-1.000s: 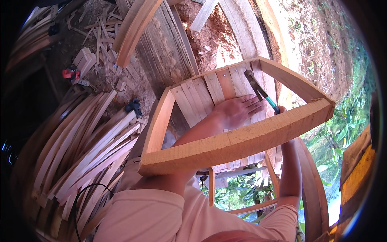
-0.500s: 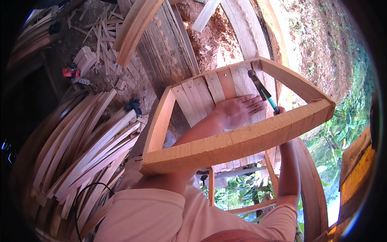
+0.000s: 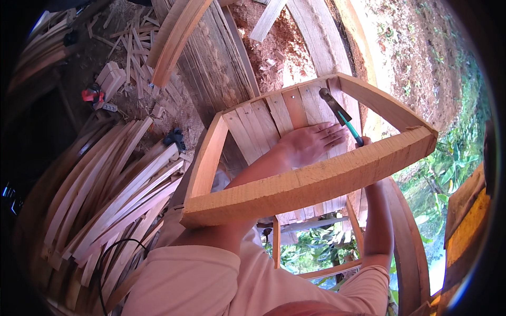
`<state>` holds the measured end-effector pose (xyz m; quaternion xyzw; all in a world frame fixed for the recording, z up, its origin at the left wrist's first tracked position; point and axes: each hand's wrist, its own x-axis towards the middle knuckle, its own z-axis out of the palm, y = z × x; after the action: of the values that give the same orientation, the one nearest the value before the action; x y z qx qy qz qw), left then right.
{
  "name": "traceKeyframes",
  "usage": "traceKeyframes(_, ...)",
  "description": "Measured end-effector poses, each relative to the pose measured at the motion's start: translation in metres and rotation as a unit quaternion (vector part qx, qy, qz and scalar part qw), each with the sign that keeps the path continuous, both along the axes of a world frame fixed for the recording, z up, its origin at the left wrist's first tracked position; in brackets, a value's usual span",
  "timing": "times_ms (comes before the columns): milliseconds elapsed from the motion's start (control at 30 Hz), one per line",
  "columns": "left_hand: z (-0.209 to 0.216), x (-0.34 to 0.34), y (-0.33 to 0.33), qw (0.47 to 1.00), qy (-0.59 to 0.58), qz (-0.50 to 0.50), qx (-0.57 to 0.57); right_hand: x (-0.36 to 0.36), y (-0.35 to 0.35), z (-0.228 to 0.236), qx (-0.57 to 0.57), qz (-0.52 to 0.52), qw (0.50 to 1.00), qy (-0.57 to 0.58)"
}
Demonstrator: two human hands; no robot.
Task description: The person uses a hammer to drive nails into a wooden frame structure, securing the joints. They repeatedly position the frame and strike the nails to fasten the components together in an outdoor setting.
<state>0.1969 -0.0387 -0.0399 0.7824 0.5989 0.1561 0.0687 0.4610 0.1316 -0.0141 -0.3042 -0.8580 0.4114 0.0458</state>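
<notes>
A wooden frame (image 3: 316, 176) with thick, slightly curved rails stands in front of me. Thin slats (image 3: 256, 126) run side by side across its far side, with small nail heads showing near their upper ends. My left hand (image 3: 312, 143) lies flat on these slats, fingers together and pointing right. To its right, my right hand (image 3: 365, 141) grips a hammer (image 3: 345, 119) by its green handle; the near rail partly hides that hand. The dark hammer head is over the upper right slats, and I cannot tell whether it touches them.
Stacks of curved wooden strips (image 3: 113, 179) fill the left side. Beyond them lie scattered offcuts (image 3: 139, 47) and a red tool (image 3: 94, 94) on the ground. Heavy planks (image 3: 213, 58) stand behind the frame. A black cable (image 3: 103, 263) loops at lower left; green plants (image 3: 458, 152) grow at right.
The hammer head has shifted slightly up and to the left, with my right hand still on the handle. My left hand stays pressed on the slats.
</notes>
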Motion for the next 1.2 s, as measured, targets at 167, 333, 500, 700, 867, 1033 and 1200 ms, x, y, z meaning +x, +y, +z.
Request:
traceKeyframes(167,-0.006,0.01,-0.001,0.998,-0.018,-0.012,-0.067,-0.011,-0.002,0.002,-0.016,-0.014,1.0,0.021)
traceKeyframes(333,0.014,0.001,0.005,0.982,-0.083,-0.021,-0.171,-0.019,-0.006,0.013,-0.045,-0.028,0.996,0.068)
traceKeyframes(500,0.0,0.001,0.006,0.998,-0.003,-0.002,-0.06,-0.01,0.003,-0.009,-0.032,-0.026,0.999,0.019)
traceKeyframes(700,-0.006,0.006,0.0,1.0,0.008,-0.009,-0.01,-0.007,0.001,-0.011,-0.046,-0.041,0.998,0.005)
traceKeyframes(867,0.013,-0.002,0.005,0.979,-0.072,-0.057,-0.18,-0.009,-0.014,0.008,-0.054,-0.014,0.994,0.09)
traceKeyframes(1033,0.008,-0.003,0.004,0.996,-0.035,-0.018,-0.08,-0.018,-0.015,0.01,-0.182,-0.12,0.974,0.059)
traceKeyframes(1200,0.003,0.011,-0.004,0.996,-0.033,-0.015,-0.077,0.019,0.005,-0.05,-0.172,-0.113,0.978,0.03)
